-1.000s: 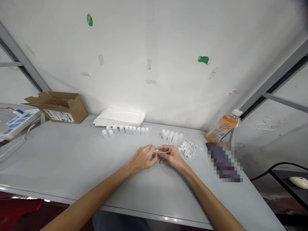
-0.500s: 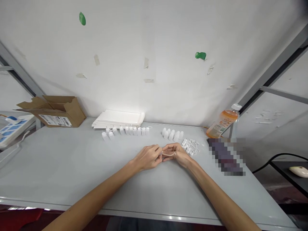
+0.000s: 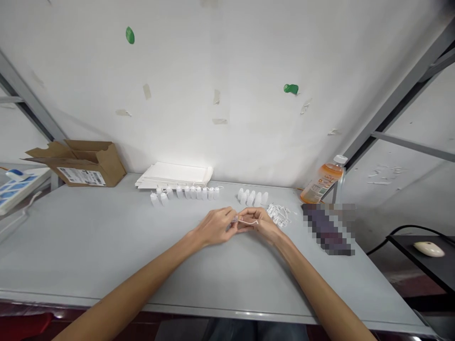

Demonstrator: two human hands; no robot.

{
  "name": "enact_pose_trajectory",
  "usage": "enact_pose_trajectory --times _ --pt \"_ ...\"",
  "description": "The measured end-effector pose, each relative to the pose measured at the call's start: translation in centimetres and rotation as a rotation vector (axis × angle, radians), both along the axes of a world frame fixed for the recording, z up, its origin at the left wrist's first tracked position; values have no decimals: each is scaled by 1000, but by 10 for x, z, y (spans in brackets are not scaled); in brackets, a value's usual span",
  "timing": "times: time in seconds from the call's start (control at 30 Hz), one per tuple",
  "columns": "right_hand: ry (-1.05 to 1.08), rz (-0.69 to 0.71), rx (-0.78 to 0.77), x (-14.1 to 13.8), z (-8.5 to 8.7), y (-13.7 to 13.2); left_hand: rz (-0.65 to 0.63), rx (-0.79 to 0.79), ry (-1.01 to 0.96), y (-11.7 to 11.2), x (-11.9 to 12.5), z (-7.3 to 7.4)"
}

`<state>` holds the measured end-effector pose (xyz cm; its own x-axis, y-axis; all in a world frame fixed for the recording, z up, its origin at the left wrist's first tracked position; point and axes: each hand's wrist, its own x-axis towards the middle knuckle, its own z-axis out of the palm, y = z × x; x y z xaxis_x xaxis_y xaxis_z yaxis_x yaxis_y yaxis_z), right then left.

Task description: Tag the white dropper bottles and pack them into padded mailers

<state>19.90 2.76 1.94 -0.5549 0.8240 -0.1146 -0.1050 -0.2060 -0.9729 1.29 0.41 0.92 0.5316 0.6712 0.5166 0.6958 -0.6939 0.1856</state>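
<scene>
Both hands meet over the middle of the grey table (image 3: 106,246). My left hand (image 3: 215,226) pinches one end of a small white piece with a thin white string (image 3: 245,221), and my right hand (image 3: 261,223) is closed on the other end. Just right of my right hand lies a loose pile of small white stringed pieces (image 3: 280,214). Behind the hands stand a row of small white caps (image 3: 186,193) and a smaller cluster of white caps (image 3: 252,197).
A stack of white sheets (image 3: 176,174) lies against the wall. An open cardboard box (image 3: 80,162) sits far left. An orange drink bottle (image 3: 322,182) and a blurred dark flat object (image 3: 329,228) are at the right. A computer mouse (image 3: 429,248) rests on a dark side surface.
The hands stay together on the stringed piece, fingers shifting slightly. The camera view has drifted a little; nothing on the table has moved.
</scene>
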Motion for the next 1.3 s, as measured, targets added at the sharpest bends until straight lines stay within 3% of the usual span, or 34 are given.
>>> enact_pose_trajectory --times 0.4,0.67,1.07,1.3 --pt "-87 57 117 -5 5 -12 28 -124 -35 -14 -5 -1" --pt "-72 60 91 -6 3 -16 17 -232 1 -17 -6 0" --pt "-53 45 87 -5 -6 -18 33 -180 166 -17 -5 -2" --pt "24 19 135 -7 2 -18 61 -53 124 -19 -4 3"
